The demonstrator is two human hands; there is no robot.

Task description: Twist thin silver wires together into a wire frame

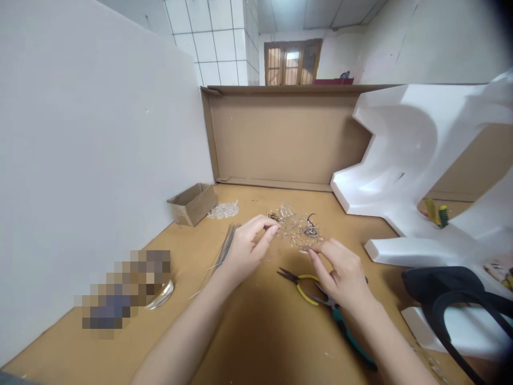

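My left hand (253, 245) hovers over the table with thumb and index finger pinched together; whatever lies between them is too small to make out. Opposite it, my right hand (340, 266) is pinched as well, with a tiny metallic bit at its fingertips that I cannot name. Just beyond both hands lies a tangled heap of thin wire pieces (292, 222). A bundle of straight grey wires (226, 243) rests beside my left wrist. Under and beside my right hand are yellow-handled pliers (305, 291) and teal-handled pliers (350, 334), partly hidden by the hand and forearm.
A small cardboard box (193, 204) stands at the back left beside clear beads (225, 209). A clear round dish (161, 297) lies nearer, by a pixelated patch. White foam packing (395, 139) and a black strapped object (443, 289) occupy the right. A cardboard panel (280, 139) borders the back.
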